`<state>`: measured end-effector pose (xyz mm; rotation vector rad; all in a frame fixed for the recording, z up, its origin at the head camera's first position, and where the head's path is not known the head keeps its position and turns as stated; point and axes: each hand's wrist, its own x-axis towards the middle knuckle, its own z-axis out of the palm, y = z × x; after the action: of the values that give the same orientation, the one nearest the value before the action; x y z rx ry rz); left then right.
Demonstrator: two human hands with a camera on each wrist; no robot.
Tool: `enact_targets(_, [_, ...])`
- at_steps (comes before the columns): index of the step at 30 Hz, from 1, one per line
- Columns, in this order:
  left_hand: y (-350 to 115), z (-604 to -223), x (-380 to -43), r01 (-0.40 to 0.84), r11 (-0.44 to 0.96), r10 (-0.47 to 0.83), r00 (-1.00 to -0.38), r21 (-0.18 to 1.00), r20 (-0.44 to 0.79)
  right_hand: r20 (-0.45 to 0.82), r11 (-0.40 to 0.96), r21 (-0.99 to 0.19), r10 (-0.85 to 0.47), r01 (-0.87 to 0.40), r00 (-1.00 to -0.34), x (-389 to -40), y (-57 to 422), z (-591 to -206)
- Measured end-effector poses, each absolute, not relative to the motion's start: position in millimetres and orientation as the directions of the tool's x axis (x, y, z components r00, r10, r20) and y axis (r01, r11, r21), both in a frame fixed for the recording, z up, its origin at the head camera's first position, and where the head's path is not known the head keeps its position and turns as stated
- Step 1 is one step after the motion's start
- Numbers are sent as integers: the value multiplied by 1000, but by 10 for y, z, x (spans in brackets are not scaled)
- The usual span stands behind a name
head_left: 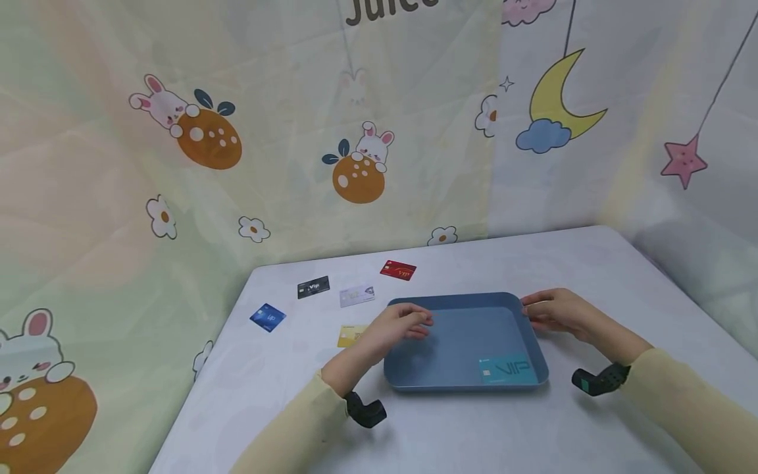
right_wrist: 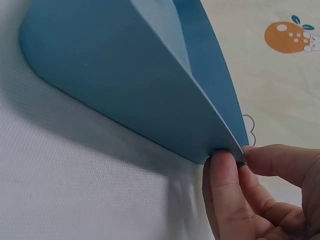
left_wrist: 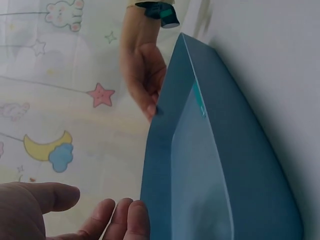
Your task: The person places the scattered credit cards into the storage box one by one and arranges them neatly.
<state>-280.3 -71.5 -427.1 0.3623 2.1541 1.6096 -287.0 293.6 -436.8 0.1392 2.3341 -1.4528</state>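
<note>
A blue rectangular tray (head_left: 464, 385) lies on the white table, and a teal VIP card (head_left: 507, 370) rests inside it at the near right. My right hand (head_left: 559, 313) is at the tray's far right corner. In the right wrist view, its fingertips (right_wrist: 223, 167) press the outer wall while the thumb sits at the rim, pinching the corner. Over the tray's left side hovers my left hand (head_left: 395, 329), fingers loosely bent and holding nothing. The left wrist view has that hand (left_wrist: 95, 215) beside the tray wall (left_wrist: 240, 145), thumb apart from the fingers.
Left of the tray, a yellow card (head_left: 351, 335) lies partly behind my left hand. Farther out are a lilac card (head_left: 357, 295), a black card (head_left: 313, 287), a blue card (head_left: 268, 317) and a red card (head_left: 398, 270). A printed cloth (head_left: 284, 131) hangs behind the table (head_left: 462, 434).
</note>
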Motion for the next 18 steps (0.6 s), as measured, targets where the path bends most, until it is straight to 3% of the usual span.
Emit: enact_targets(18, [-1048,-4261,-2864,-99,241,354,-917,965,-183,-370,438,-854,-131,281,-920,-2871,2941,-4405])
